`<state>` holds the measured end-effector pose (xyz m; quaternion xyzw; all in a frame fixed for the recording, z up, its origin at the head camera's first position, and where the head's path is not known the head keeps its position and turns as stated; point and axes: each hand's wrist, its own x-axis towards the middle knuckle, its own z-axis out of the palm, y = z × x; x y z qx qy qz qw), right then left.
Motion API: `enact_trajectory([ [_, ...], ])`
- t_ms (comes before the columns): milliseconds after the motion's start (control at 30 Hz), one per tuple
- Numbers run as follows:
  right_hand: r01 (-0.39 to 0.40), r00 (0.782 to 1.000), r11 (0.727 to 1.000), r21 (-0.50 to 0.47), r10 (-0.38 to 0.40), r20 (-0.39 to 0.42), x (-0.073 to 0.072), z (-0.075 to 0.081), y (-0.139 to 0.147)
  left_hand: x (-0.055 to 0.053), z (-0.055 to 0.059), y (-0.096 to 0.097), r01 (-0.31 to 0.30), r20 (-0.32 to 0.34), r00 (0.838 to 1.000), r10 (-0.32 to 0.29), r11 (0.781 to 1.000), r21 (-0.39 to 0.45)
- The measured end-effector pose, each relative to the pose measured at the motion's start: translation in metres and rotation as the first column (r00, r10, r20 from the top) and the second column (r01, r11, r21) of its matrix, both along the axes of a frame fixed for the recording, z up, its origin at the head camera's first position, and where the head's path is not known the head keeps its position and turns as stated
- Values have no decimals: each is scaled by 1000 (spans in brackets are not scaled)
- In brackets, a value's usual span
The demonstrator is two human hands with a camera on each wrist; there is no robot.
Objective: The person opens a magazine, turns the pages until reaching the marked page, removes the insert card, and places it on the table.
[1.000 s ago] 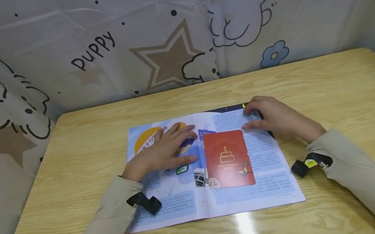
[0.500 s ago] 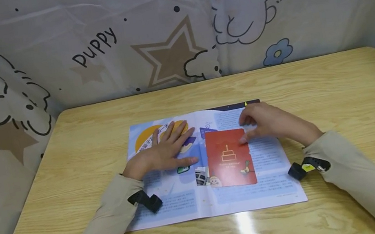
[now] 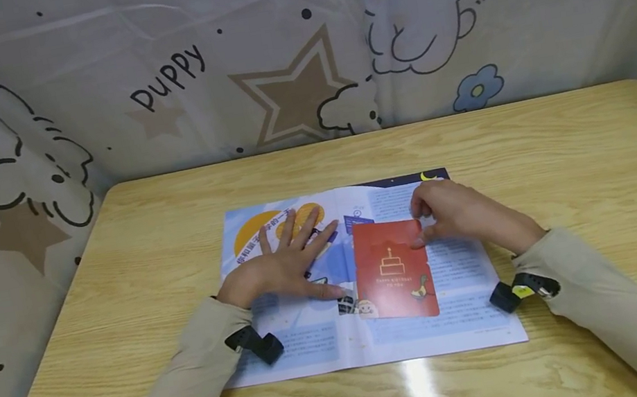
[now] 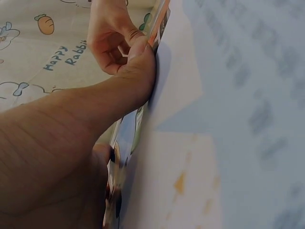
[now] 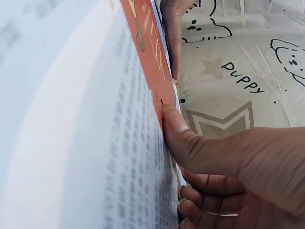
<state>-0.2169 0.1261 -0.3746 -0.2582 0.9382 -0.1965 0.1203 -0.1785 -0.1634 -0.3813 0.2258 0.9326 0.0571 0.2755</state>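
Observation:
A red birthday card (image 3: 394, 294) with a gold cake printed on it lies on the right page of an open magazine (image 3: 469, 324). My left hand (image 3: 283, 271) rests on the left page with its fingers spread, the thumb reaching toward the card's left edge. At the card's upper right edge, my right hand (image 3: 453, 207) pinches it, thumb on top and the other fingers curled. The right wrist view shows that thumb (image 5: 178, 133) against the red card (image 5: 155, 57); the fingertips' contact under the card is hidden.
The magazine lies on a light wooden table (image 3: 168, 209). A dark strip with a yellow moon (image 3: 430, 175) shows past the right page's top edge. Behind the table hangs a cloth (image 3: 264, 25) printed with cartoon animals and stars.
My right hand has moved left and down from the page's top right corner onto the card's edge. My left hand has spread its fingers flatter, and its thumb sits lower on the page.

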Motion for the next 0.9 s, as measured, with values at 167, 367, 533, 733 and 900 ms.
enact_trajectory([
  [167,14,999,1000,5,-14,31,1,0,-1,1,-2,0,2,-17,1000,-2,1000,13],
  [367,28,999,999,-33,-26,45,2,1,-2,2,-2,-2,-8,-30,1000,8,1000,14],
  [533,81,996,991,-106,-76,48,2,2,-2,4,-3,-3,-17,-31,999,18,999,30],
  [733,137,987,975,-175,-119,110,0,0,-2,4,-3,-4,-12,-24,1000,12,999,33],
  [900,167,984,963,-212,-148,101,-1,0,-2,4,-3,-4,-12,-10,1000,13,999,39],
])
